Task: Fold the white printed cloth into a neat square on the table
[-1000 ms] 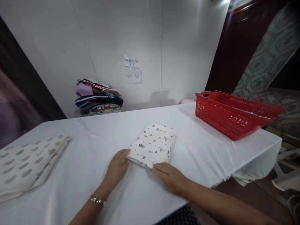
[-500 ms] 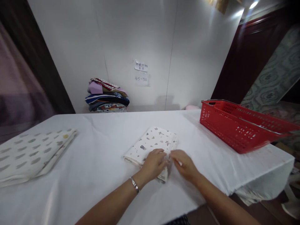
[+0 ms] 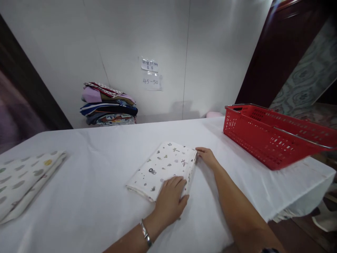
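A folded white cloth with small printed figures (image 3: 164, 165) lies on the white-covered table (image 3: 105, 196) in front of me. My left hand (image 3: 170, 200) rests flat on the cloth's near right corner, fingers spread; a silver bracelet sits on that wrist. My right hand (image 3: 207, 156) touches the cloth's far right corner with its fingertips, the arm stretched along the right edge of the cloth. Neither hand lifts the cloth off the table.
A red plastic basket (image 3: 273, 135) with a metal handle stands at the table's right end. A folded cloth with grey dots (image 3: 23, 179) lies at the left edge. A stack of folded colourful fabrics (image 3: 107, 109) sits against the white wall under two paper notes (image 3: 150, 73).
My hands were together at the cloth's near right corner; the right hand has since slid along the edge to the far corner, while the left stays pressed on the near corner.
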The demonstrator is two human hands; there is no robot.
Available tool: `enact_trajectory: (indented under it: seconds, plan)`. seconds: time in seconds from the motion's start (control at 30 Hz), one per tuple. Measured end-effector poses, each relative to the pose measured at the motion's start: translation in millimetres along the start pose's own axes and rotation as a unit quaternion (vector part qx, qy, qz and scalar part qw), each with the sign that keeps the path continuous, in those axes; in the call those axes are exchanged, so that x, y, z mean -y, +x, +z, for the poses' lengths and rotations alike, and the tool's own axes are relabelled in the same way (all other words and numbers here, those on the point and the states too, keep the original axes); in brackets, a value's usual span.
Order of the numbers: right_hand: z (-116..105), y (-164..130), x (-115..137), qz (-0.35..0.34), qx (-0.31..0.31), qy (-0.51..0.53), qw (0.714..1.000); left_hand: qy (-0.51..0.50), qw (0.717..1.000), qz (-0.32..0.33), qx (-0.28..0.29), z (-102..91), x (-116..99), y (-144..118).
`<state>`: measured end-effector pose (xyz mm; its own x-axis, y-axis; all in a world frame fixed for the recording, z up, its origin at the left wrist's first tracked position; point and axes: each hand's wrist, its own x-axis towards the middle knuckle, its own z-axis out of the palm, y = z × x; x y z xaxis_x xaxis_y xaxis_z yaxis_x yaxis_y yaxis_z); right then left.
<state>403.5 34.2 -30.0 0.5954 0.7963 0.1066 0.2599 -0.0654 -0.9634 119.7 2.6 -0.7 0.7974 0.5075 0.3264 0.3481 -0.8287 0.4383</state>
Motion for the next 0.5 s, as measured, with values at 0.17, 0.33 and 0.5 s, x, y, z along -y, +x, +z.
enact_trajectory:
  seconds: [0.17, 0.33, 0.5]
  plan:
    - [-6.6, 1.9, -8.1, 0.031, 0.055, 0.09, 0.994, 0.007, 1.0, 0.001, 0.009, 3.1, 3.5, -0.7]
    - [-8.2, 5.5, -8.5, 0.041, 0.063, 0.091, 0.993, 0.015, 1.0, 0.004, 0.011, 3.5, 4.9, -2.2]
    - [-6.6, 4.1, -5.8, 0.028, 0.066, 0.071, 0.995, 0.028, 1.0, 0.0, 0.013, 3.7, 5.7, -4.6]
